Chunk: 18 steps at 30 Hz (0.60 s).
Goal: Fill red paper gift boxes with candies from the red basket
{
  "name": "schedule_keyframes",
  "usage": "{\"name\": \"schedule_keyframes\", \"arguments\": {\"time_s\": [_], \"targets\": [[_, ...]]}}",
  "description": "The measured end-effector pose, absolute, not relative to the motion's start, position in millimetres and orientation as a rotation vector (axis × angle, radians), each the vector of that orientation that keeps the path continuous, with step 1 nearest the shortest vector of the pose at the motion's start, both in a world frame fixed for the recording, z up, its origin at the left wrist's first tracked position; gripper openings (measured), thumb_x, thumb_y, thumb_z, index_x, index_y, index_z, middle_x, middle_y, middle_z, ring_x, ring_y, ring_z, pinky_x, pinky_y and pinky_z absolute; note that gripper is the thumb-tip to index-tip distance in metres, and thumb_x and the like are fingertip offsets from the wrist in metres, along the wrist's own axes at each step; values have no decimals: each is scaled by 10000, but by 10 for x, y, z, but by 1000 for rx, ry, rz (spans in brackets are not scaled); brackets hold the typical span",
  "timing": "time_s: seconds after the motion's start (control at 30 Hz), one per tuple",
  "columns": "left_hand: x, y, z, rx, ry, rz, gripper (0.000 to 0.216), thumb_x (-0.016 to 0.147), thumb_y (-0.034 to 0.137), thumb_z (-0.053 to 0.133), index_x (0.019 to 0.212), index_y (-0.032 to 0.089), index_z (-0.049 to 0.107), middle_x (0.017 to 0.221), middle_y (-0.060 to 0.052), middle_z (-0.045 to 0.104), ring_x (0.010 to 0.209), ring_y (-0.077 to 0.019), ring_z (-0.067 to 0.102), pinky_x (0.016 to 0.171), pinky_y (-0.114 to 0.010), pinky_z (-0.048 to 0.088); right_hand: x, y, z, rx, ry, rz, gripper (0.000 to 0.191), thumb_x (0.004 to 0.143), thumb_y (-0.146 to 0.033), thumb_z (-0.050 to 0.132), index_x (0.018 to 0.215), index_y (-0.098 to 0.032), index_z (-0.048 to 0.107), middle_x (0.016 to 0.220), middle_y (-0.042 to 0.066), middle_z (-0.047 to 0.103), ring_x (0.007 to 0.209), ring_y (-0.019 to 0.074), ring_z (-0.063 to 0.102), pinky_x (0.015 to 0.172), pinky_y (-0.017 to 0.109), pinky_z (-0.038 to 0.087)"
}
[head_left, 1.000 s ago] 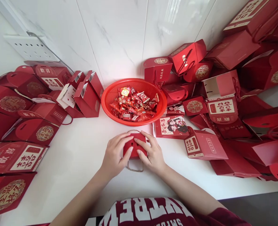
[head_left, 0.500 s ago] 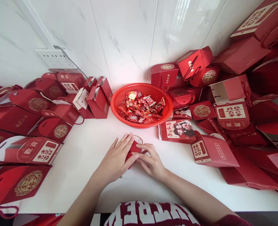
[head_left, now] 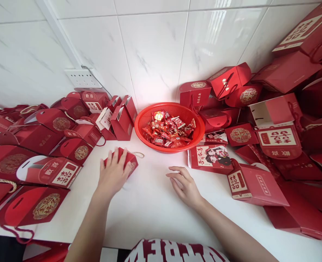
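Observation:
Over a small red gift box [head_left: 131, 161] with a gold cord handle, my left hand [head_left: 113, 173] has its fingers across the top and its thumb along the near right side. The hand covers much of the box, which is on the white table left of the middle. My right hand [head_left: 185, 185] holds nothing; its fingers are loosely bent and apart above the tabletop. Beyond the hands is a red plastic basket [head_left: 139, 135] of wrapped candies [head_left: 169, 131]. A flat red box with a printed couple [head_left: 211, 158] lies nearest my right hand.
Rows of red gift boxes [head_left: 52, 173] fill the left side. Several narrow upright boxes [head_left: 123, 123] stand open behind my left hand. Stacked red boxes [head_left: 259, 182] crowd the right side. A tiled wall [head_left: 155, 54] with a socket panel [head_left: 83, 78] closes off the back.
My left hand has moved left with the small red gift box. My right hand has come off the box and moved slightly right. The camera view has shifted.

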<state>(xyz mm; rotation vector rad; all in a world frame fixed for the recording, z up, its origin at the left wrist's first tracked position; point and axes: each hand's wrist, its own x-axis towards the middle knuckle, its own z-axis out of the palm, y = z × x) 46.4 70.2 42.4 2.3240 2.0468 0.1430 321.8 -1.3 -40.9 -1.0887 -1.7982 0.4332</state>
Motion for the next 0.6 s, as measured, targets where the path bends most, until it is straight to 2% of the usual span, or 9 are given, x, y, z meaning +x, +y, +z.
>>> {"name": "schedule_keyframes", "arguments": {"time_s": [0.1,0.23,0.37,0.47,0.6], "targets": [[146,917,425,2234,2195,140,614,972,486,330,1544,269,290,1628,-174,182,1482,-468,151,1047,-765,218,3201,-1,-440,-1081,-1813,480,257,952,-128,482,1096,-260,649,1188,106,608,1100,245,596,892,423,537],[-175,1090,489,2259,2067,74,685,911,552,431,1540,321,290,1640,-93,173,1487,-427,166,1111,-608,306,3192,41,-488,-1083,-1815,524,239,960,-142,473,1069,-250,655,1165,105,619,1081,239,600,886,418,538],[-247,1111,486,2196,2093,53,760,866,662,442,1542,361,268,1653,-48,100,1466,-442,204,1107,-568,340,3209,82,-533,-1098,-1804,567,236,956,-135,478,1061,-243,660,1131,99,633,1067,228,607,893,402,533],[-227,1100,405,2223,2100,140,746,870,660,441,1531,340,313,1622,-84,183,1451,-436,233,1112,-570,335,3214,94,-563,-1103,-1802,604,236,953,-134,482,1058,-244,662,1106,91,644,1050,220,618,891,389,535],[-278,1167,453,2188,2118,337,686,876,623,457,1496,336,396,1448,-137,397,1382,-397,360,1120,-550,348,3209,100,-592,-1100,-1803,648,235,948,-131,484,1048,-244,664,1082,81,654,1039,212,628,891,369,533]]}}
